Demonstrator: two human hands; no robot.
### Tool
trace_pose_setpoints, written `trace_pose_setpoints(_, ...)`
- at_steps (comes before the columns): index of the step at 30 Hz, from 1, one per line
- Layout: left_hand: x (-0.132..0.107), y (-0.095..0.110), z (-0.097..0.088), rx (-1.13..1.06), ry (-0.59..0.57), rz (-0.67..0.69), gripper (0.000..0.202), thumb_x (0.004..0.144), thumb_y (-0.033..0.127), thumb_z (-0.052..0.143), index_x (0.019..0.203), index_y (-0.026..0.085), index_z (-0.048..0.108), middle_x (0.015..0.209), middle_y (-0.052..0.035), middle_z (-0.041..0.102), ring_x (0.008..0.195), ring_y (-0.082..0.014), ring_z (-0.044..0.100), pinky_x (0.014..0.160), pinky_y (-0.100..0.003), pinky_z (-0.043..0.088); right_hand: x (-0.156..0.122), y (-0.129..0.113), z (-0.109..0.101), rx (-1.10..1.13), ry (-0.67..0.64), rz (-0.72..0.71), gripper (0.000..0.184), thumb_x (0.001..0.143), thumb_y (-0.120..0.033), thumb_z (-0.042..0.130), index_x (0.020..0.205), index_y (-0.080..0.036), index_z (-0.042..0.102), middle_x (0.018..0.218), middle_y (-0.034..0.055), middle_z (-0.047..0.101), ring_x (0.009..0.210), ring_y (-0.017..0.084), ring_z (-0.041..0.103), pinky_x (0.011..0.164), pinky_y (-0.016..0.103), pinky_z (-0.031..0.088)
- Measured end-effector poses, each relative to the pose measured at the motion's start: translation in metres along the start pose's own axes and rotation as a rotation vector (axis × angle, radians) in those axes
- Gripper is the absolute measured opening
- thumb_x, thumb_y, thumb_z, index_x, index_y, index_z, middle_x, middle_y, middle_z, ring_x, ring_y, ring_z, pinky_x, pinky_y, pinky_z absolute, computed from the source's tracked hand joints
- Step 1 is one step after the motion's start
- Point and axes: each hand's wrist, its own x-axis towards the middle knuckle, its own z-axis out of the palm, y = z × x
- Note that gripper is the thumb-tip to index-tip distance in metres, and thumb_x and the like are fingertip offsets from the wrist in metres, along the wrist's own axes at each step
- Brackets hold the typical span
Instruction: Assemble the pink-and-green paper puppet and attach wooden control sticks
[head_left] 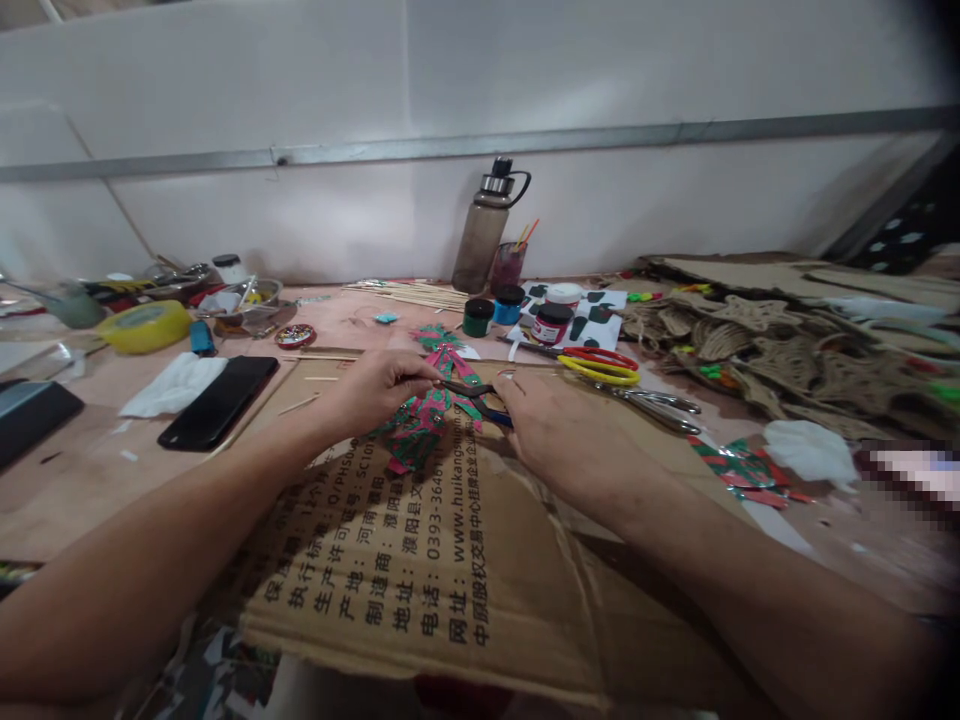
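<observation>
My right hand [529, 412] is closed around the handles of a pair of pliers [471, 390], dark in the jaws with a blue grip showing. Its jaws point left, toward the pinched fingertips of my left hand [386, 388]. What those fingertips pinch at the jaws is too small to make out. Under both hands, a pink and green patterned craft figure [420, 430] with shiny dots lies on a printed cardboard sheet [525, 580]. My hands and the pliers hide part of the figure.
Red and yellow scissors [600, 370] lie right of my right hand, beside metal pliers [660, 408]. Paint jars [478, 318] and a bottle [484, 230] stand behind. At left are a phone [219, 403] and yellow tape [144, 326]; brown woven pieces [750, 340] pile at right.
</observation>
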Motion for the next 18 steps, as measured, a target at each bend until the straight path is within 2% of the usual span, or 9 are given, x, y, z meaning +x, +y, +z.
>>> trace_pose_setpoints(7,0.0000,-0.0011,0.0003,0.001,-0.010,0.002,0.023,0.088,0.022,0.052,0.096,0.016,0.073,0.091,-0.0050,0.074,0.085,-0.0157,0.064,0.083,-0.029,0.049,-0.0009,0.0005,-0.0012,-0.054,-0.058,-0.050,0.020,0.090,-0.016,0.048,0.106,-0.014,0.061,0.105,0.0141,0.067,0.095,0.025,0.061,0.083,0.034,0.044)
trace_pose_setpoints(14,0.0003,0.0012,-0.0005,0.010,-0.013,-0.007,0.022,0.087,0.023,0.053,0.091,0.016,0.073,0.085,-0.0034,0.073,0.076,-0.0142,0.061,0.072,-0.026,0.047,-0.0021,0.0003,-0.0055,-0.088,-0.048,-0.075,0.022,0.090,-0.014,0.048,0.107,-0.012,0.061,0.104,0.0148,0.066,0.096,0.026,0.061,0.084,0.036,0.046)
trace_pose_setpoints(18,0.0006,0.0021,-0.0003,0.009,-0.007,-0.006,0.021,0.087,0.022,0.053,0.091,0.017,0.073,0.085,-0.0031,0.073,0.076,-0.0140,0.061,0.073,-0.026,0.047,-0.0020,-0.0007,-0.0062,-0.069,-0.062,-0.055,0.021,0.090,-0.015,0.049,0.107,-0.012,0.061,0.105,0.0146,0.067,0.097,0.025,0.061,0.085,0.035,0.046)
